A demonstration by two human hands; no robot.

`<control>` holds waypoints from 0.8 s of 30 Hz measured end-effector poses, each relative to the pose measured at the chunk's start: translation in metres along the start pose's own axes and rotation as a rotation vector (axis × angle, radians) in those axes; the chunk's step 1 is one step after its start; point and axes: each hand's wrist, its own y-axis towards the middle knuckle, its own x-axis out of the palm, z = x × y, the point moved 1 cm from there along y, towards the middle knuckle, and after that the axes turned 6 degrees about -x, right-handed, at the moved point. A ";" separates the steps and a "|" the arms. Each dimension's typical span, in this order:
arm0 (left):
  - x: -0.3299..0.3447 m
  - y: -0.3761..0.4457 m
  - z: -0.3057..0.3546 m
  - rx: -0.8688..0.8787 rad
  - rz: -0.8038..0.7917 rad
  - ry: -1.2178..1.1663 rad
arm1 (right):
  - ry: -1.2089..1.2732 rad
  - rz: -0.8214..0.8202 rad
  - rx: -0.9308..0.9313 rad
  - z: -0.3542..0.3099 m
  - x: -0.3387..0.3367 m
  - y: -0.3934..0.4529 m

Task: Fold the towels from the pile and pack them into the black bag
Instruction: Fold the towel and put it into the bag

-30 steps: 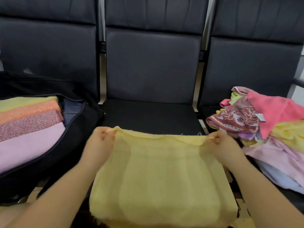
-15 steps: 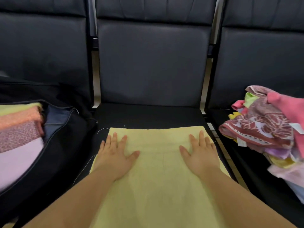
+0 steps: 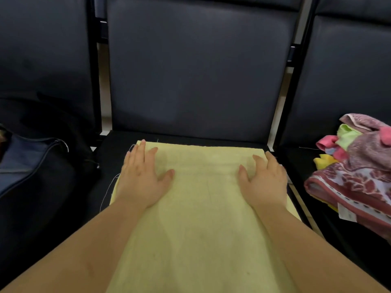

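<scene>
A pale yellow towel (image 3: 203, 208) lies spread flat on the middle seat and runs down toward me. My left hand (image 3: 141, 178) presses flat on its far left part, fingers straight and reaching the far edge. My right hand (image 3: 264, 180) presses flat on its far right part near the right corner. The black bag (image 3: 38, 166) sits open on the left seat, only its zip rim and dark lining showing. The pile of towels (image 3: 359, 166) lies on the right seat, with a maroon patterned one on top.
Three dark padded chairs stand in a row; the middle backrest (image 3: 196, 70) rises just beyond the towel's far edge. Metal frame posts (image 3: 294, 60) separate the seats. Loose white threads trail off the towel's left edge.
A second ago both hands held the towel up by its top corners; they then laid it on the seat, and now both palms have slid farther out toward the far corners.
</scene>
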 end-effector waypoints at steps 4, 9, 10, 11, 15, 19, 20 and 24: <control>-0.001 0.011 0.005 -0.013 0.192 -0.014 | 0.010 0.064 -0.001 -0.002 0.004 0.011; -0.003 0.013 0.006 -0.042 -0.114 0.121 | 0.010 -0.179 0.019 -0.001 -0.003 0.013; -0.009 0.011 0.007 -0.028 -0.172 0.133 | 0.030 -0.215 0.010 -0.002 -0.008 0.010; -0.015 0.009 0.008 -0.019 -0.232 0.152 | 0.051 -0.256 0.001 -0.002 -0.014 0.006; -0.041 -0.015 0.014 0.035 -0.542 0.288 | 0.152 -0.429 0.000 -0.003 -0.050 -0.021; -0.079 -0.057 0.008 0.030 -0.522 0.292 | 0.163 -0.590 -0.021 0.006 -0.084 -0.058; -0.089 -0.068 0.004 0.005 -0.443 0.257 | 0.150 -0.584 -0.029 0.010 -0.090 -0.068; -0.124 -0.110 -0.011 -0.264 -0.432 0.172 | 0.130 -0.581 0.089 0.035 -0.115 -0.103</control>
